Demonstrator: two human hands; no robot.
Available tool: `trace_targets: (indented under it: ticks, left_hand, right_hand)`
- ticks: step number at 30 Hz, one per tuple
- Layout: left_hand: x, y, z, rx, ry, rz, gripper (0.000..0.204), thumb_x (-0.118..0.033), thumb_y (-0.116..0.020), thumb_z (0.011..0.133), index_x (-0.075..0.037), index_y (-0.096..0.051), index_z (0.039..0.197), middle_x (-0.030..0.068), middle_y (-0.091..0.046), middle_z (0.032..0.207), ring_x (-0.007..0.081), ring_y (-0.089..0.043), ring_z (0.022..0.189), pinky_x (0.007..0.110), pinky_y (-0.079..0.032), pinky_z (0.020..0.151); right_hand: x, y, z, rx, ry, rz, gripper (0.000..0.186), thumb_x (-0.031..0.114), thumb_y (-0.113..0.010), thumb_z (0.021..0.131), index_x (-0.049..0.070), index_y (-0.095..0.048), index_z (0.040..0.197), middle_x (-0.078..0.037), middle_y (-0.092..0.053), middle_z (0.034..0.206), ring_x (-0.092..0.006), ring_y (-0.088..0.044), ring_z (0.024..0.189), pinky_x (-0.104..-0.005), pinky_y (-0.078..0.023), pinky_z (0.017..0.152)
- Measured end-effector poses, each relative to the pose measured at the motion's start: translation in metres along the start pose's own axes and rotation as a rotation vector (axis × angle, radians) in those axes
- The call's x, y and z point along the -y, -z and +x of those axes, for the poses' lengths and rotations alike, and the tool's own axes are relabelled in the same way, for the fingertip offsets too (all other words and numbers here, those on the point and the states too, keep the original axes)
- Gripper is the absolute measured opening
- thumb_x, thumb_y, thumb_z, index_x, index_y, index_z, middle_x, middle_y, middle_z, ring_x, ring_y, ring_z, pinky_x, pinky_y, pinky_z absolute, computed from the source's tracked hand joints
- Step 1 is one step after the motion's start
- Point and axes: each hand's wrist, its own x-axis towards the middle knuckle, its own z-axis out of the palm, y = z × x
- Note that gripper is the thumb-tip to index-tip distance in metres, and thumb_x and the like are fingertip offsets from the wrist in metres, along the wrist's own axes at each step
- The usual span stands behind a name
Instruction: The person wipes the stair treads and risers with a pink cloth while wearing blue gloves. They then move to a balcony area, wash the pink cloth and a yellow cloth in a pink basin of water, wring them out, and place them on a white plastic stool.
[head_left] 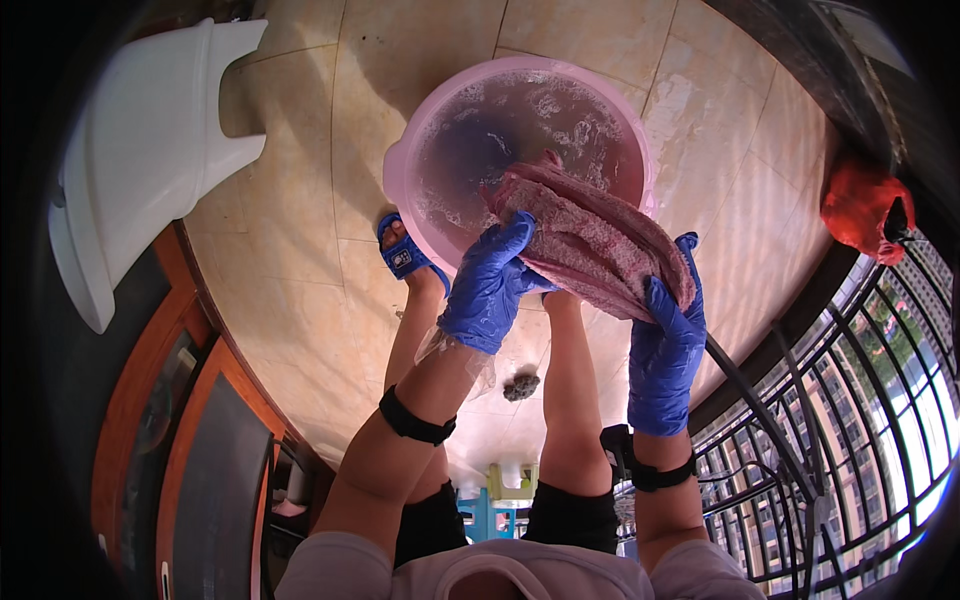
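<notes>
Both of my hands wear blue gloves. A wet, pink, fleecy cloth (600,235), folded lengthwise, stretches between them over the near right rim of a pink basin (398,170). My left hand (488,285) grips its left side, thumb on top. At its right end my right hand (667,350) is closed on the cloth, with the thumb on the near side. Cloudy, foamy water (480,130) fills much of the basin. The fingers beneath the cloth are partly hidden.
The basin stands on a tiled floor (290,130). At the left is a white plastic piece of furniture (140,150) beside wood-framed doors (160,400). A red bag (865,210) and a dark railing (850,420) are at the right. A grey clump (521,387) lies between my legs, a blue stool (487,515) beneath me.
</notes>
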Motion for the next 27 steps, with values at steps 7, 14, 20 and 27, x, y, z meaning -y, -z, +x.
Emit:
trace_targets:
  ticks: [7, 14, 20, 27]
  left_hand:
    - [0.007, 0.017, -0.017, -0.406, -0.176, 0.255, 0.042, -0.021, -0.07, 0.087, -0.004, -0.055, 0.122, 0.006, -0.062, 0.105, 0.0154, -0.065, 0.088, 0.028, -0.059, 0.06]
    - [0.005, 0.12, 0.025, -0.619, -0.285, 0.653, 0.042, -0.031, -0.074, 0.084, -0.002, -0.056, 0.109, 0.0066, -0.059, 0.097, 0.0162, -0.062, 0.083, 0.031, -0.056, 0.063]
    - [0.022, 0.101, 0.035, -0.336, -0.572, 2.089, 0.094, -0.017, -0.08, 0.07, -0.011, -0.029, 0.149, 0.0252, -0.035, 0.144, 0.0416, -0.032, 0.135, 0.047, -0.031, 0.107]
    - [0.018, 0.134, 0.106, -0.312, -0.276, 2.124, 0.088, -0.024, -0.081, 0.065, -0.013, -0.039, 0.141, 0.0209, -0.042, 0.14, 0.041, -0.039, 0.129, 0.054, -0.032, 0.103]
  right_hand:
    - [-0.036, 0.041, 0.022, -0.049, -0.159, 0.196, 0.053, 0.003, -0.055, 0.092, 0.001, -0.037, 0.142, -0.015, -0.051, 0.133, -0.0256, -0.054, 0.119, -0.0395, -0.05, 0.095]
    - [-0.102, 0.045, 0.086, 0.067, -0.007, -0.596, 0.053, 0.005, -0.062, 0.086, 0.007, -0.048, 0.137, -0.01, -0.056, 0.129, -0.0241, -0.057, 0.113, -0.0348, -0.048, 0.097]
    - [-0.119, 0.041, 0.129, 0.438, 0.635, -1.711, 0.065, 0.009, -0.069, 0.069, 0.018, -0.053, 0.131, -0.011, -0.057, 0.126, -0.0319, -0.053, 0.117, -0.0456, -0.045, 0.097]
    - [-0.155, 0.028, 0.187, 0.395, 0.199, -1.844, 0.067, 0.019, -0.074, 0.069, 0.014, -0.052, 0.132, -0.018, -0.062, 0.114, -0.0385, -0.061, 0.105, -0.0488, -0.049, 0.088]
